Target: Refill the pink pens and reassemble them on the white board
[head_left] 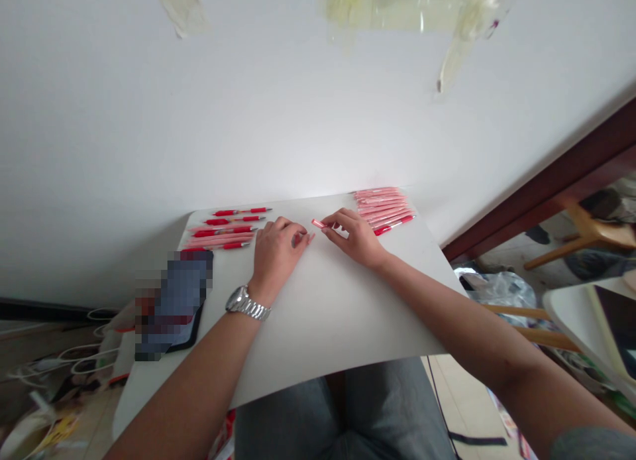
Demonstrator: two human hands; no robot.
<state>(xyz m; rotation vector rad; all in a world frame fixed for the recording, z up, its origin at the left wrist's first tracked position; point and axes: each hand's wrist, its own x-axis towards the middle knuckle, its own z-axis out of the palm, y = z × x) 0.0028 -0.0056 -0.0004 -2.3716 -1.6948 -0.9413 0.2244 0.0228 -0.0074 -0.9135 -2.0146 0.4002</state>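
My right hand (pixel 354 236) is above the middle of the white table (pixel 328 314). Its thumb and fingers pinch a short pink-and-red stick (pixel 318 224), one end of which sticks out to the left. Just left of it, my left hand (pixel 281 244) is curled, thumb and forefinger brought together; whether something small is between the tips I cannot make out. A small gap separates the two hands. Several red pens (pixel 236 232) lie by my left hand, with slim pink sticks (pixel 218 240) among them. Beyond my right hand is a pile of pink sticks (pixel 381 203), beside a red pen (pixel 395 226).
At the table's left edge lies a dark, blurred-out phone-like object (pixel 181 301). A white wall (pixel 278 102) rises directly behind the table. White cables (pixel 89 354) run across the floor at left. A clear plastic bag (pixel 501 289) and a second white table (pixel 571 304) are at right.
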